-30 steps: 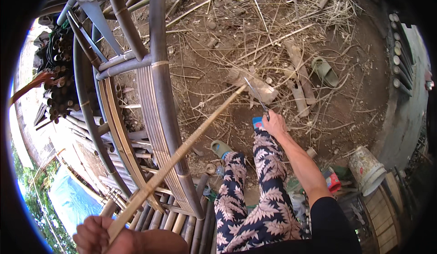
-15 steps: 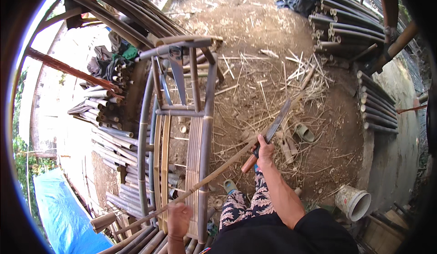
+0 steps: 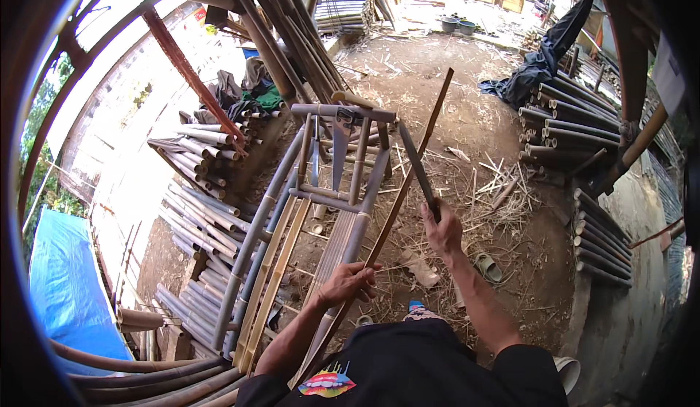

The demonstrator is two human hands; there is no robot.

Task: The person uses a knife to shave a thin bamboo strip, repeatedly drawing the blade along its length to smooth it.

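Observation:
My right hand [image 3: 442,231] is closed round the handle of a machete, its dark blade [image 3: 418,163] pointing forward and to the left. In my left hand [image 3: 350,283] is a long, narrow bamboo strip [image 3: 397,206], gripped below its middle. The strip runs from beside my body forward and to the right, beyond the machete tip. Just left of the strip stands a bamboo bench frame [image 3: 372,181] with a slatted part [image 3: 335,243]. A handsaw [image 3: 340,155] hangs at the frame's far end, blade down.
Stacked bamboo poles [image 3: 200,221] lie at the left, with a blue tarp [image 3: 73,283] beyond. More bamboo [image 3: 576,126] is piled at the right, under dark cloth [image 3: 539,64]. Shavings [image 3: 496,188] litter the dirt ground near a loose sandal [image 3: 488,267].
The strip has swung steeper, and my left hand now grips it. The machete's blade has turned from pointing forward-right to forward-left. The view has tilted up, showing more of the far yard.

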